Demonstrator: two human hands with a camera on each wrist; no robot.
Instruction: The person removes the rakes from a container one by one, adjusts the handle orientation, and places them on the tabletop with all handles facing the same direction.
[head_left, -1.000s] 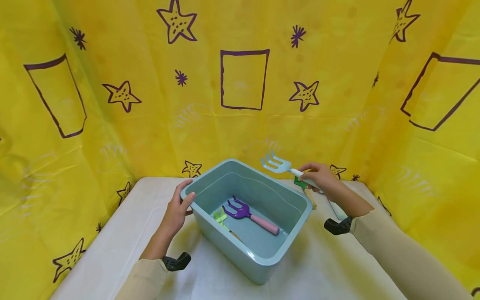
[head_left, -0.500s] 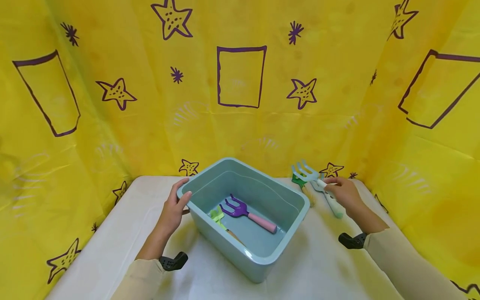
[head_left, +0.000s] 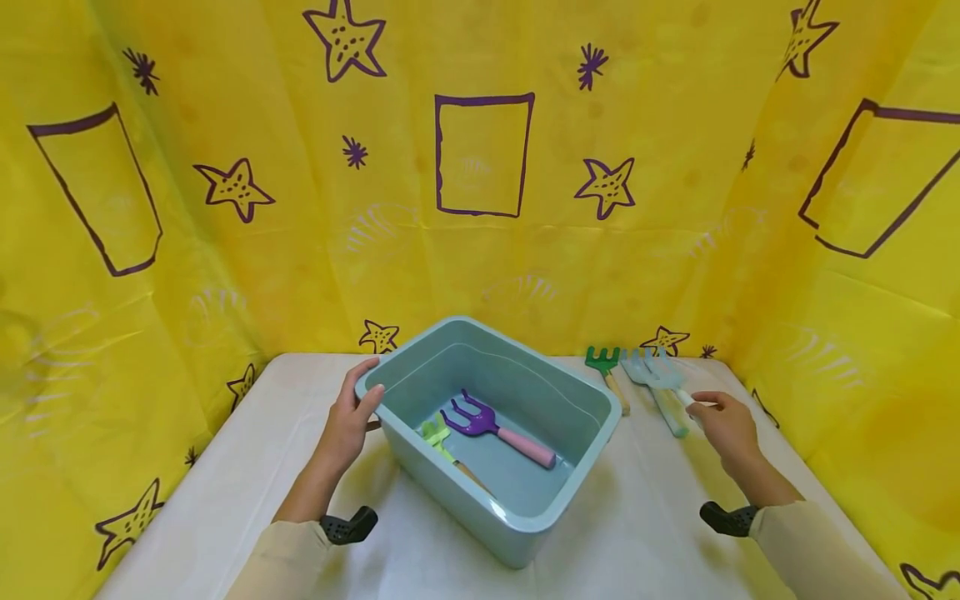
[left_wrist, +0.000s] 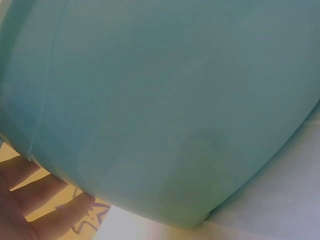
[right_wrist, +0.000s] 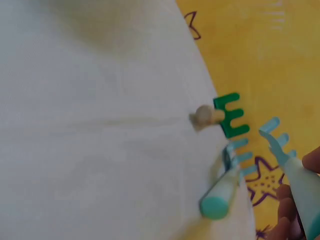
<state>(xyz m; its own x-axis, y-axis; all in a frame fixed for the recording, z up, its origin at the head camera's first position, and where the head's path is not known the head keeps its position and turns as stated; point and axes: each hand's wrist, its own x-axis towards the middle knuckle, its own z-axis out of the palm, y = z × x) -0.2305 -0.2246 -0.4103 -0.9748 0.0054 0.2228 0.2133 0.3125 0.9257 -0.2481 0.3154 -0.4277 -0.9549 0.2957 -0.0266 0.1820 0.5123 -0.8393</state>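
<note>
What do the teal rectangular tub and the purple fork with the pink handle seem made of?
Teal rectangular tub: probably glossy plastic, given the rim's bright highlight and rounded corners. Purple fork: head perhaps glossy painted metal, from its thin prongs; its smooth pink handle could be painted wood or plastic.

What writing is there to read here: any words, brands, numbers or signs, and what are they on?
None that I can read.
Yellow curtain: only drawings, such as stars and box outlines.
Bin and purple fork: no lettering on the sides that show.
Pale blue fork: none visible; the right hand covers part of its handle.
</note>
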